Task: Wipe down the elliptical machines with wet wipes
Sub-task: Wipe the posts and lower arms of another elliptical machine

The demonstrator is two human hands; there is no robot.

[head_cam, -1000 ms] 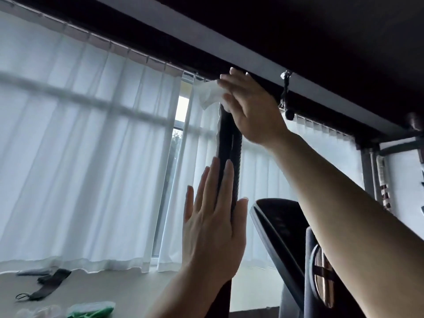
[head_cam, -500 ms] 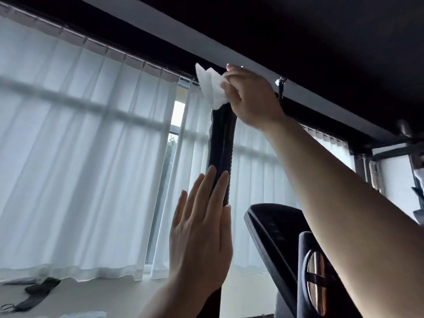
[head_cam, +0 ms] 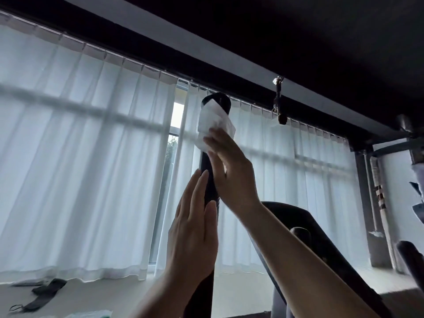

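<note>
Wet wipe [head_cam: 214, 125] wraps handlebar [head_cam: 207, 177] top, curtain [head_cam: 91, 157] behind.

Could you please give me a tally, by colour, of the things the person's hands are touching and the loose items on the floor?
White: 1, the wet wipe under the right hand.
Black: 2, the handlebar that the left hand rests flat against, and the strap on the floor.
Green: 1, the packet at the bottom edge.
Total: 4
</note>
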